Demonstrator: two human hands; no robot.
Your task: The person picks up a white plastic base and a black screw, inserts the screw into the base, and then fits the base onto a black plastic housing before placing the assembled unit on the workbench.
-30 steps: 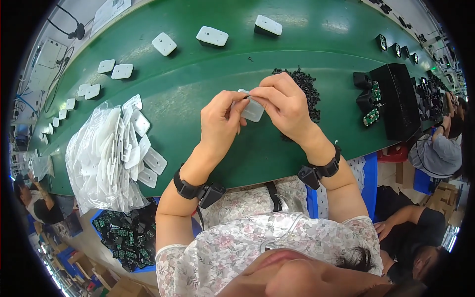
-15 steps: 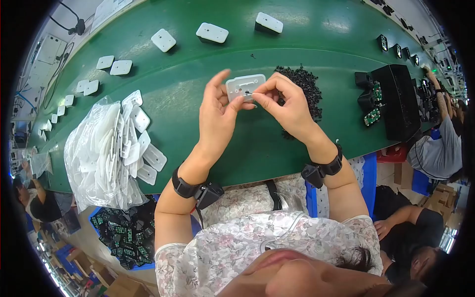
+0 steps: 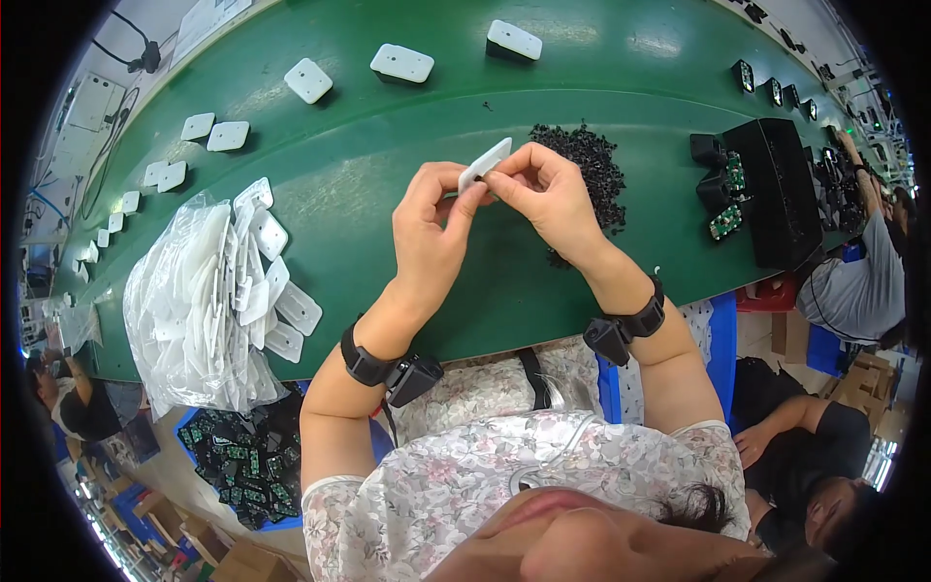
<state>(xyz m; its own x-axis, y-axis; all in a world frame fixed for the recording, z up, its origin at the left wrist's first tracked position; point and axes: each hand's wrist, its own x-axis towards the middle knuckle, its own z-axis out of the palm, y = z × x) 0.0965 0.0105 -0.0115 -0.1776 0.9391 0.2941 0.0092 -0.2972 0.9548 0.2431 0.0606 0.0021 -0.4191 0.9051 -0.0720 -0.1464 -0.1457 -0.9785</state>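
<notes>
A white plastic cover [image 3: 485, 162] is held up over the green table, tilted so that it shows nearly edge-on. My left hand [image 3: 429, 225] grips it from the left, thumb in front and fingers behind. From the right, my right hand [image 3: 551, 202] pinches at the cover's near side with thumb and bent fingers. Whatever small part lies under those fingertips is mostly hidden. Just beyond my right hand spreads a heap of small black parts [image 3: 593, 167].
A clear bag [image 3: 184, 301] of white covers lies at the left, loose covers beside it. White-topped black housings [image 3: 401, 63] line the far side. At the right stand a black box [image 3: 771, 199] and green circuit boards [image 3: 725, 223]. A blue bin [image 3: 242, 456] holds more boards below; co-workers sit on both sides.
The cover has turned from showing its hollow inside to nearly edge-on. My left fingers have curled in behind it, and my right fingers have closed in at its edge.
</notes>
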